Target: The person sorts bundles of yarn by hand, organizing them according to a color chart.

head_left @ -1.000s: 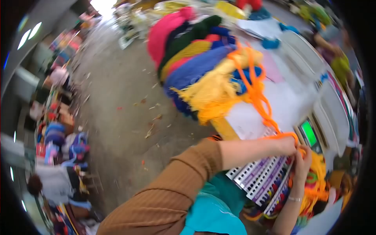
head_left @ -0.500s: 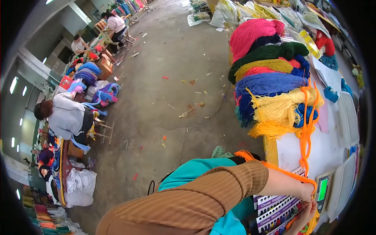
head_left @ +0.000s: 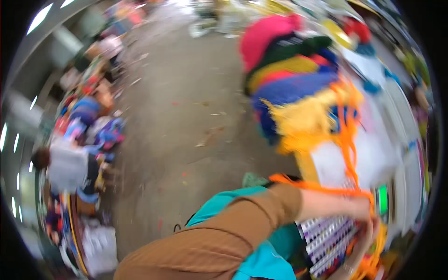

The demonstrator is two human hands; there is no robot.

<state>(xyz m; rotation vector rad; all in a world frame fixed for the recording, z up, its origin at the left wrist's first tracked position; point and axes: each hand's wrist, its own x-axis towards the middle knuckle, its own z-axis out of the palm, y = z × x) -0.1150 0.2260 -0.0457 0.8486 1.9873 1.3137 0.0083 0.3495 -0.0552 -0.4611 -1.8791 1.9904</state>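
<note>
My left hand (head_left: 363, 208), at the end of a brown striped sleeve (head_left: 224, 224), is closed on a strand bundle of orange yarn (head_left: 347, 140). Just below it, my right hand (head_left: 368, 231) meets it with bent fingers, closed on the same yarn; motion blur hides the fingertips. The yarn runs down from the heap, and another length crosses above my left forearm. More orange and yellow-orange yarn hangs below the hands. Beside them lie white-and-purple cards (head_left: 326, 242) with rows of holes and coloured thread.
A heap of coloured yarn hanks (head_left: 298, 93) lies on the white table (head_left: 373, 149) above my hands. To their right is a device with a lit green display (head_left: 383, 199). People sit at yarn-laden tables across the concrete floor (head_left: 186, 116), one in a light top (head_left: 70, 163).
The view has swung and blurred, so the yarn heap and the people appear farther left. My hands remain together at the orange yarn, a little higher in the picture.
</note>
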